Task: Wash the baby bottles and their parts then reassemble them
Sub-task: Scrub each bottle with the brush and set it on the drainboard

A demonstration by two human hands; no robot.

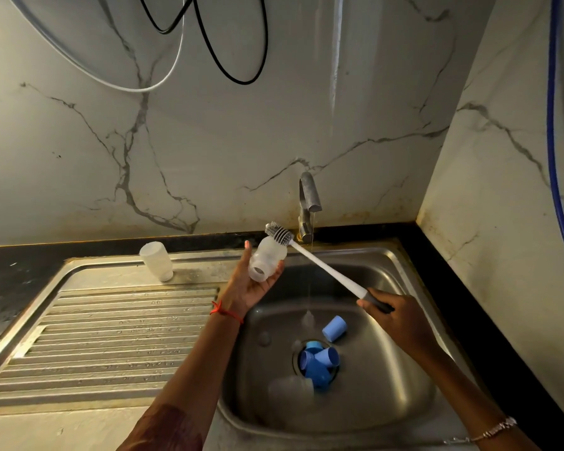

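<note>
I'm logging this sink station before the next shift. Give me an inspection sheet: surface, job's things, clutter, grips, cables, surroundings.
Surface: steel sink; ribbed drainboard on its left.
Job's things: clear bottle in the left hand; bottle brush, head against that bottle's base; second clear bottle standing on the drainboard; blue caps heaped on the drain, lone cap apart.
Clutter: nothing seen.
Grips: left hand holds the bottle; right hand grips the brush handle.
Cables: black cable and white cable loop on the wall; blue hose runs down the right wall.
Surroundings: tap running a thin stream; marble wall; black counter.
</note>
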